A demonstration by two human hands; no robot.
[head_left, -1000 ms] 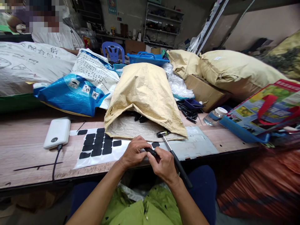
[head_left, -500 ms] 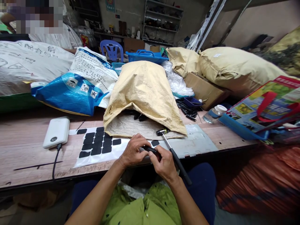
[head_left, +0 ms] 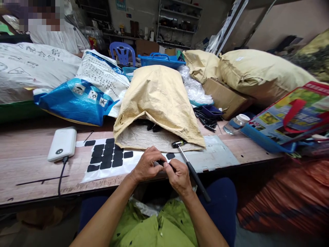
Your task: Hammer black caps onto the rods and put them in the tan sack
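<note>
Both hands meet at the table's front edge around a small black piece, mostly hidden by the fingers. My left hand is closed on one end of it. Thumb and fingers of my right hand pinch the other end. Just right of the hands lies a hammer, its dark handle sticking out past the table edge and its head resting on the sack's lip. The open tan sack faces me, with black pieces showing inside its mouth. Left of the hands, several black rounded patches sit on a white backing sheet.
A white power bank with a cable lies on the left of the table. Blue-and-white sacks stand behind it. To the right are black pen-like parts, a lidded jar, a carton and a blue tray.
My right thumb has shifted slightly up and over the black piece, covering more of it. My left hand stays almost still, and the things on the table have not moved.
</note>
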